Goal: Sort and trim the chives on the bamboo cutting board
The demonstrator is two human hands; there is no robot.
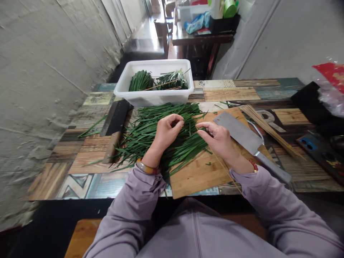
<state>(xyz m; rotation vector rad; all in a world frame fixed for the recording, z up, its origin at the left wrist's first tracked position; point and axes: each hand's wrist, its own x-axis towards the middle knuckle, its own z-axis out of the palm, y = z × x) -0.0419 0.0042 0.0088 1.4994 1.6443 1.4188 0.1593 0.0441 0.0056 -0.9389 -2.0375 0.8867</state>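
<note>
A heap of long green chive leaves (150, 134) lies across the wooden cutting board (199, 175) and the table. My left hand (168, 130) hovers over the heap with its fingers curled into a pinch on some leaves. My right hand (217, 138) is closed on a thin bamboo skewer (224, 168) that runs down toward my sleeve, its fingertips at the leaves. A steel cleaver (242, 134) rests on the board just right of my right hand.
A white plastic tub (156, 95) holding skewered chive bundles stands behind the heap. A bundle of bamboo skewers (268, 129) lies to the right, near a dark tray and a red plastic bag (331, 82). A concrete wall runs along the left.
</note>
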